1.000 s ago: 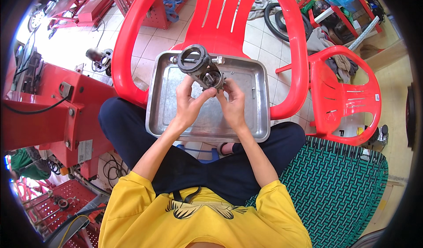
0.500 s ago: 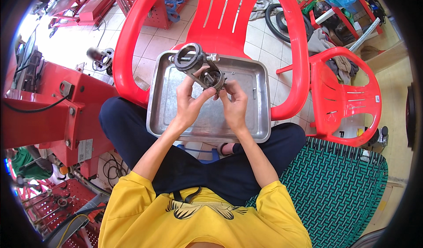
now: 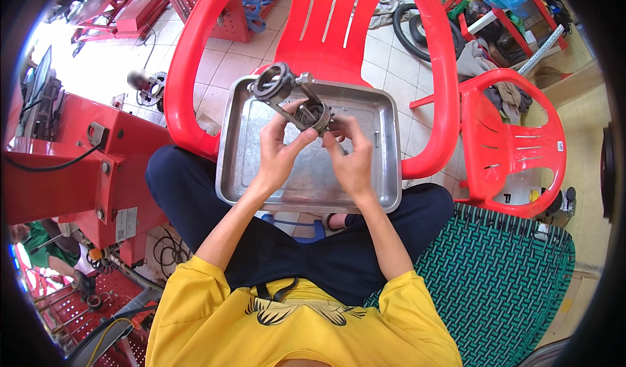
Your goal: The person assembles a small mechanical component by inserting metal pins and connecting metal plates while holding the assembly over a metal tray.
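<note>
My left hand (image 3: pixel 279 152) grips a dark metal part (image 3: pixel 277 88) from below, holding it tilted above a shallow steel tray (image 3: pixel 225 171). The part has an open ring at its far end, a hex-headed bolt across it, and a rounder section with pins at the near end. At that near end, my right hand (image 3: pixel 353 161) is closed, with a thin metal pin (image 3: pixel 342 148) between thumb and fingers. Whether the pin touches the part is hidden by the fingers. A small bolt (image 3: pixel 377 138) lies on the tray floor at the right.
The tray stands against a red plastic chair (image 3: pixel 319 34) in front of me. To the right are a smaller red chair (image 3: pixel 508 152) and a green woven seat (image 3: pixel 495 275). A red machine (image 3: pixel 91 165) stands close at the left. A black tyre (image 3: pixel 417 34) lies beyond.
My right hand has drawn slightly right and down from the part, and the thin pin now shows between its fingers. My left hand and the metal part have tilted slightly.
</note>
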A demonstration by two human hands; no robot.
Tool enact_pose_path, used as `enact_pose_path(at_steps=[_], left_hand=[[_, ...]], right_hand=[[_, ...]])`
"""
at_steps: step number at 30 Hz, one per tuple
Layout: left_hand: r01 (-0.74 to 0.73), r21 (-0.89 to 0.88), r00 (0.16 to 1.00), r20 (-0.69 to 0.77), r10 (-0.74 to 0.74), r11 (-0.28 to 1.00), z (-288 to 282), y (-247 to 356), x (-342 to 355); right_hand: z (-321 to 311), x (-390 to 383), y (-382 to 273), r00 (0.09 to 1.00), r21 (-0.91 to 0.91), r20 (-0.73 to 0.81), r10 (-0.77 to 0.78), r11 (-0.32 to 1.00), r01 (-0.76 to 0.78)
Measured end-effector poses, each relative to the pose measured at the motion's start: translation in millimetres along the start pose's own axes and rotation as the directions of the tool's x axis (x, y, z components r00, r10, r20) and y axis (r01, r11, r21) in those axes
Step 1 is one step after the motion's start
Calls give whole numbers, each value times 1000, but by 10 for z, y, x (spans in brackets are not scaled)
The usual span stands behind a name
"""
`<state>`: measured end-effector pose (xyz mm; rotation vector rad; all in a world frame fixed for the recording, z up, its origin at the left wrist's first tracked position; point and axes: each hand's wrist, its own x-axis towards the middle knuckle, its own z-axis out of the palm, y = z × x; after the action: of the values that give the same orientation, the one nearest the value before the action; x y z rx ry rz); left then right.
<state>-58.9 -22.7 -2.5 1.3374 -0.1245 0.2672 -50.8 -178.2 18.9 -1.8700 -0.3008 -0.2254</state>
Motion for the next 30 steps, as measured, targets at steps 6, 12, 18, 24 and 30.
enact_pose_path(at_steps=[6,12,18,24,30], left_hand=[[65,-107,997,58,-59,992,3,-34,11],[67,-165,996,69,-57,984,28,-20,50],[179,-263,984,69,-166,948,23,-63,41],[157,-244,987,58,-147,957,20,-89,57],[157,-141,984,105,-143,977,59,-70,66]], right_hand=[[-122,44,65,991,-246,3,-137,960,134],[-133,127,25,941,-397,-77,-330,876,275],[-197,99,157,929,-463,-17,-369,827,320],[-184,128,138,912,-443,-59,-406,829,340],[-213,160,189,888,-599,-35,-458,721,348]])
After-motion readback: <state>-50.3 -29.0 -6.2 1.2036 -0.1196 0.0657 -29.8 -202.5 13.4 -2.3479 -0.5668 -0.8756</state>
